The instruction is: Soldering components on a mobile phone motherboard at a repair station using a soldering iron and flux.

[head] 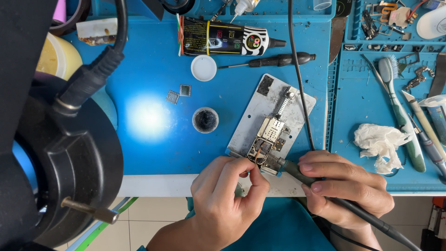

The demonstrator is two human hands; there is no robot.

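Head view: small circuit board (269, 135) sat clamped in metal holder plate (260, 122) on blue mat (153, 79), near front edge. Left hand (230, 195) pinched closed on fine item at board edge, possibly wire; too small to confirm. Right hand (346, 188) gripped soldering iron (297, 171), tip at board. Judged: board light, stiff, fragile; handle by plate edges only.

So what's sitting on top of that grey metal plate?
A small circuit board lies clamped on the metal plate, with a spring above it. The plate's near edge is hidden behind both hands.
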